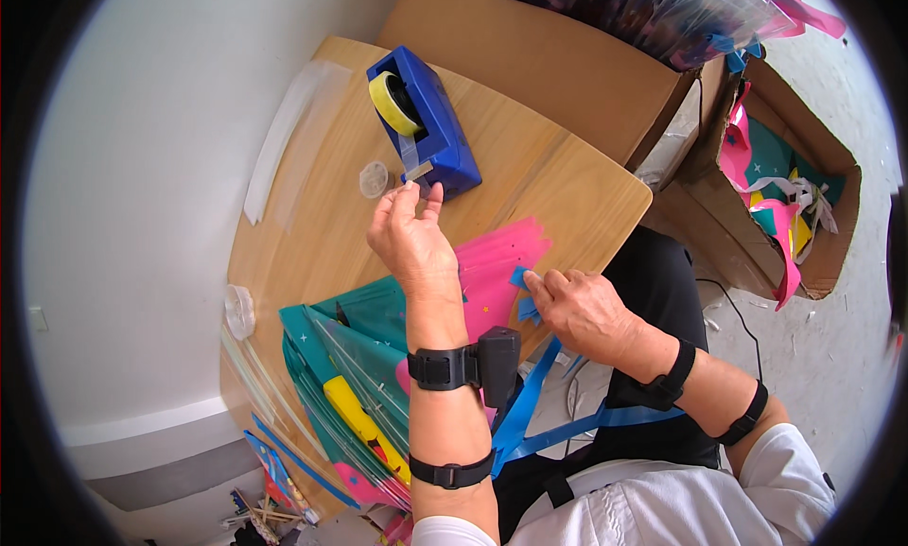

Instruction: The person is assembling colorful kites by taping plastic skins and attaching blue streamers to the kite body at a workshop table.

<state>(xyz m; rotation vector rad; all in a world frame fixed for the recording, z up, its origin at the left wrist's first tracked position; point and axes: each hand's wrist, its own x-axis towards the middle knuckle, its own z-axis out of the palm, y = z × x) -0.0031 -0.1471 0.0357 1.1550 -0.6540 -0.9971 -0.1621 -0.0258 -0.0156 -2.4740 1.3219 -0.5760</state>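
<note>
Right hand (584, 310) holds flat blue, seemingly plastic strip (519, 277).

head view | texts: none readable | labels, brands: none readable | numbers: none readable | signs: none readable

- Tape dispenser (458, 141): smooth, slightly glossy plastic
- Tape (409, 152): clear, shiny film
- Blue strip (530, 395): slick, plastic-looking
- Tabletop (539, 168): smooth wood grain
- Large carton (530, 50): matt cardboard

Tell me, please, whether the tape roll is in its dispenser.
In: the tape roll sits within the dispenser, its strip reaching the cutter.
</note>
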